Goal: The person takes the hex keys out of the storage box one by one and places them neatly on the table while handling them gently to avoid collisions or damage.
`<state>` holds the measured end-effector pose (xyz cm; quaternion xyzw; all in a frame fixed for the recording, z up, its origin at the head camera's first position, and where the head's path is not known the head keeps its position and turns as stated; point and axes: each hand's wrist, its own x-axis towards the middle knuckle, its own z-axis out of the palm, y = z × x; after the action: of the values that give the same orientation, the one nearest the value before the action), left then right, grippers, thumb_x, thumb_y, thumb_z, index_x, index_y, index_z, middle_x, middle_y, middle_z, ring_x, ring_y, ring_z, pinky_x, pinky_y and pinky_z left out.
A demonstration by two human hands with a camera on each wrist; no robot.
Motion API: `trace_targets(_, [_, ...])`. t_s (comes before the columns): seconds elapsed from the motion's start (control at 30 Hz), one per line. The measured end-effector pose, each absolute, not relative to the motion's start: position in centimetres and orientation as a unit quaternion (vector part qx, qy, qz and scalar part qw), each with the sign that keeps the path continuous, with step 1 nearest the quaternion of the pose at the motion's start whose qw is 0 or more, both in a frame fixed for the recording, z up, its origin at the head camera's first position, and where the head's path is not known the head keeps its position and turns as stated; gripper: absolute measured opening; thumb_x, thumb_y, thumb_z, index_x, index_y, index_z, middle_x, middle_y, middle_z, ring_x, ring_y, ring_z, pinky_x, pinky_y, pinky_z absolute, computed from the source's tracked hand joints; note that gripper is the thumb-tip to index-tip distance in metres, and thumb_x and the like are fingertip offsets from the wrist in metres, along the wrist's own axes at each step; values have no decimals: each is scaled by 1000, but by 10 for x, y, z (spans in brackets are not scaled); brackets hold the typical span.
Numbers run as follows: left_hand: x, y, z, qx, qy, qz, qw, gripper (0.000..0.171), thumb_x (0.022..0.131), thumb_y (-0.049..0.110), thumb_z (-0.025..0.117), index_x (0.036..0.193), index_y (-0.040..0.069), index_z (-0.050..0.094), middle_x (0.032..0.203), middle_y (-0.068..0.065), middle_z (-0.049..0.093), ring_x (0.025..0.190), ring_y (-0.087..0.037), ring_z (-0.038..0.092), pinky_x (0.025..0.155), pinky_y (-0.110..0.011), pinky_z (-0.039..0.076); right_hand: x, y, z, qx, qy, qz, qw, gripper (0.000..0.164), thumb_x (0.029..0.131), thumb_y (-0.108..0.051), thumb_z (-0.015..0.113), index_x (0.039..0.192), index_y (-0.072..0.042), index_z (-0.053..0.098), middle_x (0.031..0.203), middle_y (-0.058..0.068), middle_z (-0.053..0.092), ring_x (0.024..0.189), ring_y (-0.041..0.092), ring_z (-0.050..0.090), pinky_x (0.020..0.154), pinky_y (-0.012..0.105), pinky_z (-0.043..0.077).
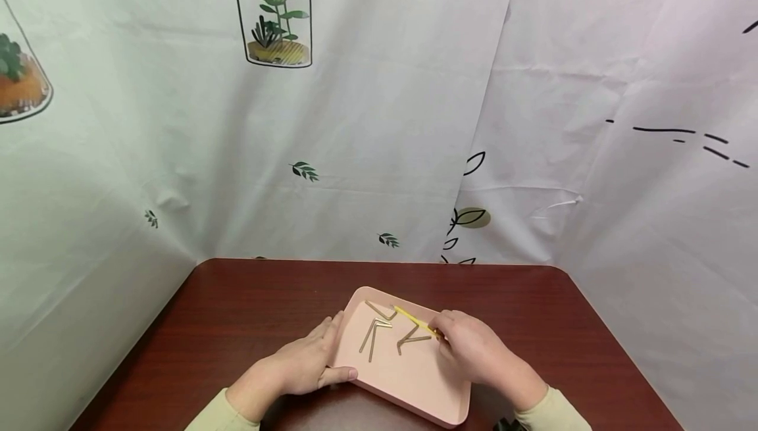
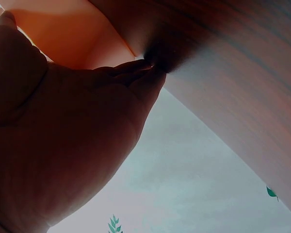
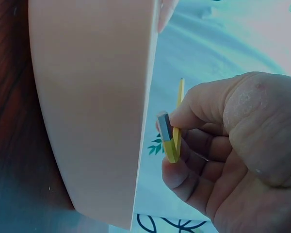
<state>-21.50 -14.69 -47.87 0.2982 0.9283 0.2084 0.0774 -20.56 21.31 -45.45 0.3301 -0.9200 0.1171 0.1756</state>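
A shallow pink tray [image 1: 414, 388] sits at an angle on the table, with several bronze L-shaped hex keys [image 1: 372, 339] inside. My left hand [image 1: 304, 358] rests against the tray's left corner, fingers straight along the outer wall and thumb over the near rim. In the left wrist view that hand is dark, its fingertips low by the tabletop. Over the tray's right side, my right hand [image 1: 470, 345] pinches a yellow hex key [image 1: 408, 314] between thumb and fingers. The right wrist view shows its short arm [image 3: 169, 138] with a grey end.
The dark red wooden table [image 1: 272, 293] has rounded far corners. White printed cloth [image 1: 367, 154] hangs behind it and along both sides. A small black object [image 1: 508, 424] shows at the bottom edge, beside the right sleeve.
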Motion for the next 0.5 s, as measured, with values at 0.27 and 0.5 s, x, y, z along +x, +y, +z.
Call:
trace_targets(0.27, [-215,-146,-477,300,928,207,76,116,102,66,72,170,-14,21,173,-35,33,161,-49,37,121,-65,42,-208,216,-452,329,-910,168,189,23,88,6,76,104,-10,74,90,-9,58,78,4,55,67,27,52])
trace_targets(0.5, [-215,-148,-479,297,927,214,81,118,102,70,69,171,-13,21,174,-34,31,162,-48,35,122,-65,41,-210,219,-450,325,-897,253,162,28,92,9,72,111,-11,73,96,-10,57,82,2,57,67,22,51])
